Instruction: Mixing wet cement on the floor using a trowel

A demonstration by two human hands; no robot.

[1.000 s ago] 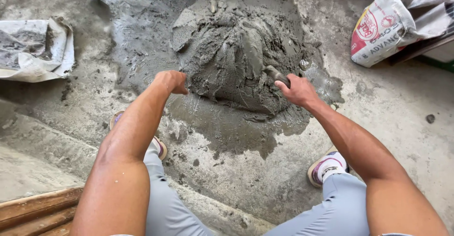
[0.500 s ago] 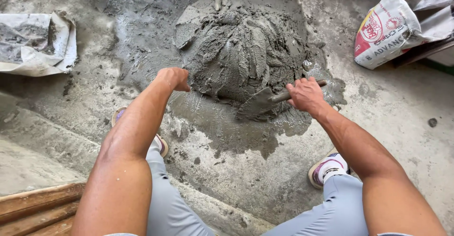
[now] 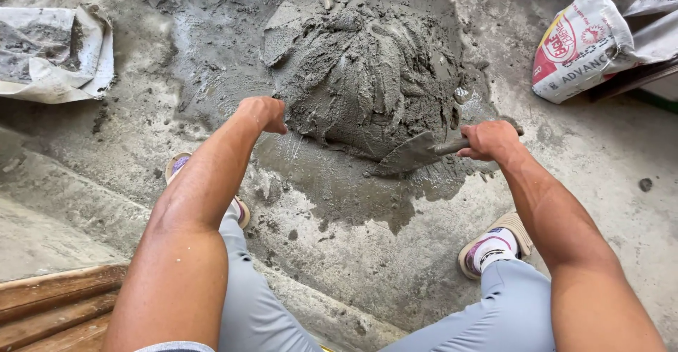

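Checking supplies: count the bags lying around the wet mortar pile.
2. A flattened grey-white bag lies at the far left; a red-and-white printed bag sits at the upper right. More may lie outside the view.

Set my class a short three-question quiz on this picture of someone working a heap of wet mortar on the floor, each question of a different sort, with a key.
1. True or false: the right hand grips a trowel.
2. Multiple choice: where does the trowel's blade lie? A) at the near foot of the mortar heap B) on the printed sack C) on the wooden planks
3. Fill in: the left hand is closed in a ____ at the heap's near left edge.

Key: 1 true; 2 A; 3 fist.
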